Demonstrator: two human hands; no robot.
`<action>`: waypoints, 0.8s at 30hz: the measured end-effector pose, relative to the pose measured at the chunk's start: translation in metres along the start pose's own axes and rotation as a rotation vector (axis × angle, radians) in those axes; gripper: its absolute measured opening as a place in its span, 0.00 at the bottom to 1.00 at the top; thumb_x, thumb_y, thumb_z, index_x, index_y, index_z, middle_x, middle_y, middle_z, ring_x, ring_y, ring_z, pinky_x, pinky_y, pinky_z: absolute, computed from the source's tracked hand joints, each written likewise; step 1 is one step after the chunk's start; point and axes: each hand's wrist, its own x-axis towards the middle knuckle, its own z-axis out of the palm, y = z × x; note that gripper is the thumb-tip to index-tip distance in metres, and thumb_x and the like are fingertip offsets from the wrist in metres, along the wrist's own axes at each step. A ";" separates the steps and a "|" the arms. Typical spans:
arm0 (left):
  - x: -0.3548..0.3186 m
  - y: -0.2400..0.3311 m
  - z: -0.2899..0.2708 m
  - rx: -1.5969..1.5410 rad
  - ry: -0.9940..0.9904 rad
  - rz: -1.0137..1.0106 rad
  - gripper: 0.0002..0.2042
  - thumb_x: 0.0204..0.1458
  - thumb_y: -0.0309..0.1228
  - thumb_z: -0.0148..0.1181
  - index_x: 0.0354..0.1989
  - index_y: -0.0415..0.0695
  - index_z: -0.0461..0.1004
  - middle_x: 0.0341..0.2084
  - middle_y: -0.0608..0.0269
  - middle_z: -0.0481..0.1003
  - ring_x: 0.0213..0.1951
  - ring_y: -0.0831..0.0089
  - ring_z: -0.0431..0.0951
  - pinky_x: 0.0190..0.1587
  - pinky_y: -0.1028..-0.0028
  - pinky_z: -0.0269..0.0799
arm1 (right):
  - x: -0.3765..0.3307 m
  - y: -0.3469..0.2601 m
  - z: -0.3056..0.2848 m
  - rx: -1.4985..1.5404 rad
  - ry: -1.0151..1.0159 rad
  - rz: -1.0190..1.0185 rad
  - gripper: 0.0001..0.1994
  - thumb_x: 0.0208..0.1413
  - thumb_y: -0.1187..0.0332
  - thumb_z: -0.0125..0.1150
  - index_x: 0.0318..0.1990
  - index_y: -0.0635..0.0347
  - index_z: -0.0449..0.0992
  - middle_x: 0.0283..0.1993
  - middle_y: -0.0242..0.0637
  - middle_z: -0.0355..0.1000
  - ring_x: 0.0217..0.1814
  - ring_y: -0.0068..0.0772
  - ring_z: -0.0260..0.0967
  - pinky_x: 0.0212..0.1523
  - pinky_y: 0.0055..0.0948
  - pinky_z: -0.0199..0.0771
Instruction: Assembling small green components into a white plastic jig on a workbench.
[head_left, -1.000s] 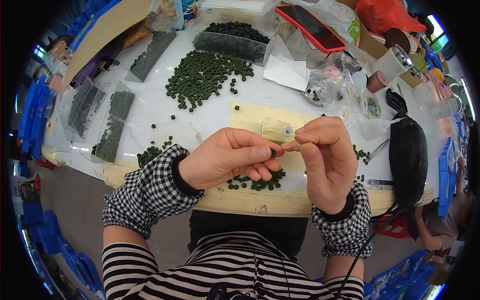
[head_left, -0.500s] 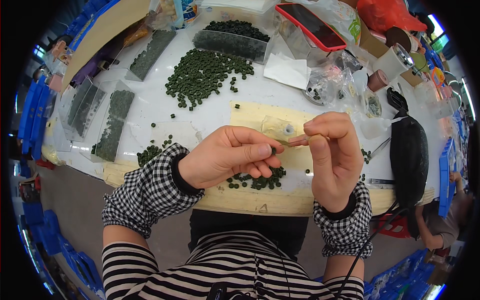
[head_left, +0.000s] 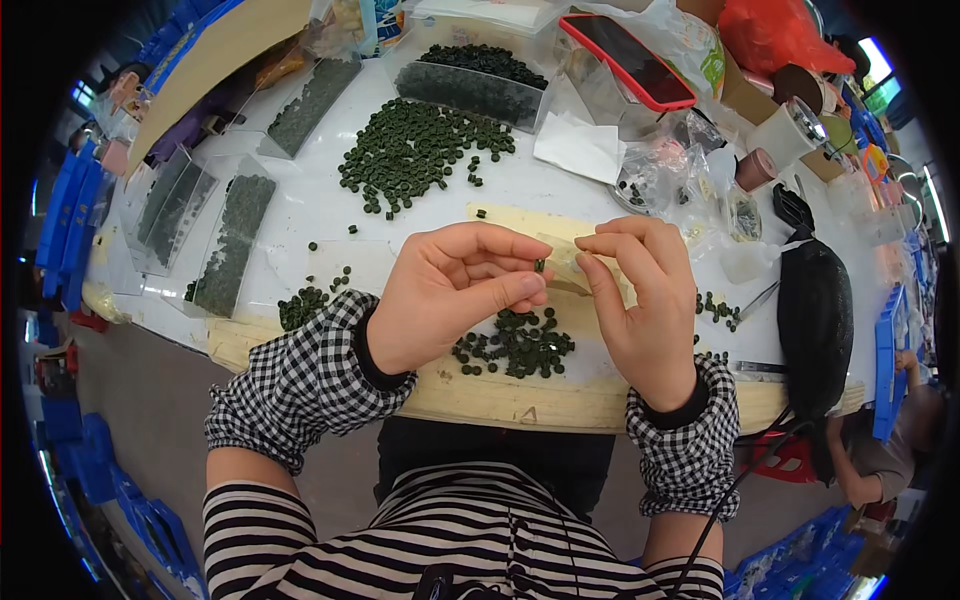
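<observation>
My left hand (head_left: 450,290) pinches a small dark green ring-shaped part (head_left: 539,265) between thumb and fingertips. My right hand (head_left: 640,300) holds a small clear plastic bag (head_left: 562,262) by its mouth, right beside the part. Both hands hover above a small pile of the same green parts (head_left: 515,342) lying on the pale cardboard sheet (head_left: 520,400) at the table's near edge.
A large heap of green parts (head_left: 415,155) lies mid-table. Clear trays of parts (head_left: 225,245) stand left, a clear box (head_left: 475,85) at the back. A red phone (head_left: 625,60), loose bags (head_left: 660,180) and a black pouch (head_left: 815,320) sit right. Another person (head_left: 880,470) is at lower right.
My hands have come lower and closer together. The left hand's fingertips with the green part now meet the bag's mouth held by the right hand.
</observation>
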 end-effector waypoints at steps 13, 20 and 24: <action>-0.005 0.000 0.000 0.059 0.015 0.113 0.15 0.52 0.17 0.61 0.48 0.33 0.72 0.38 0.54 0.78 0.40 0.73 0.79 0.44 0.78 0.77 | -0.003 -0.013 -0.001 0.296 -0.015 -0.077 0.14 0.44 0.80 0.66 0.41 0.60 0.80 0.33 0.34 0.72 0.33 0.33 0.66 0.33 0.27 0.65; -0.004 0.000 -0.002 0.046 0.028 0.156 0.11 0.51 0.17 0.61 0.42 0.33 0.73 0.37 0.54 0.78 0.41 0.72 0.79 0.45 0.77 0.77 | -0.004 -0.016 0.001 0.336 -0.053 -0.103 0.17 0.43 0.82 0.65 0.44 0.60 0.80 0.34 0.34 0.72 0.31 0.31 0.65 0.32 0.26 0.65; -0.004 -0.001 -0.003 0.030 0.022 0.158 0.09 0.50 0.16 0.61 0.40 0.33 0.73 0.36 0.54 0.78 0.41 0.71 0.79 0.44 0.77 0.77 | -0.005 -0.016 0.002 0.351 -0.058 -0.104 0.18 0.44 0.82 0.65 0.45 0.60 0.80 0.34 0.34 0.72 0.31 0.31 0.65 0.31 0.26 0.65</action>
